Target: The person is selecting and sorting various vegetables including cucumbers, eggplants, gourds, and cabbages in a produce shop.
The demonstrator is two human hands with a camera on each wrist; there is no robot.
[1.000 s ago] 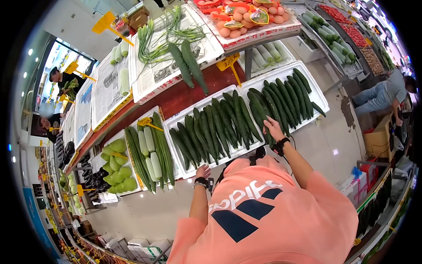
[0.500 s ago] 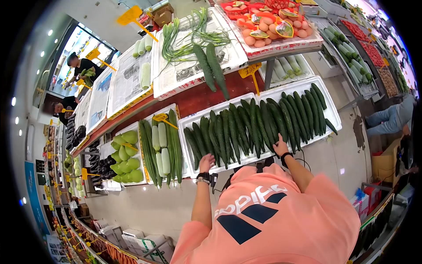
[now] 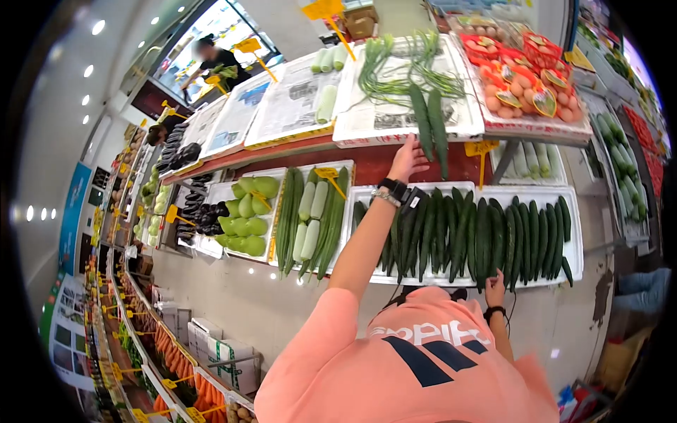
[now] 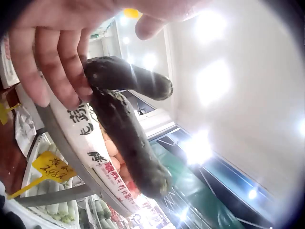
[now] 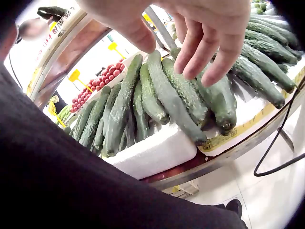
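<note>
Two dark green cucumbers lie side by side on the upper newspaper-lined tray, their ends jutting past its front edge. My left hand reaches up beside them; in the left wrist view its fingers are extended, fingertips right at the nearer cucumber, thumb apart. Below, rows of cucumbers fill two white foam trays. My right hand is at the lower ends of that row. In the right wrist view, its loosely bent fingers hang over a cucumber, thumb spread away.
Scallions lie on the upper tray, with netted eggs to their right. A yellow price tag stands between the shelf levels. Pale green gourds and long loofahs sit left of the cucumbers. Another person stands beyond the far-left end.
My left hand has risen from the lower tray's front edge to the two upper cucumbers. My right hand has come down from among the cucumbers to their lower ends. The view has turned left.
</note>
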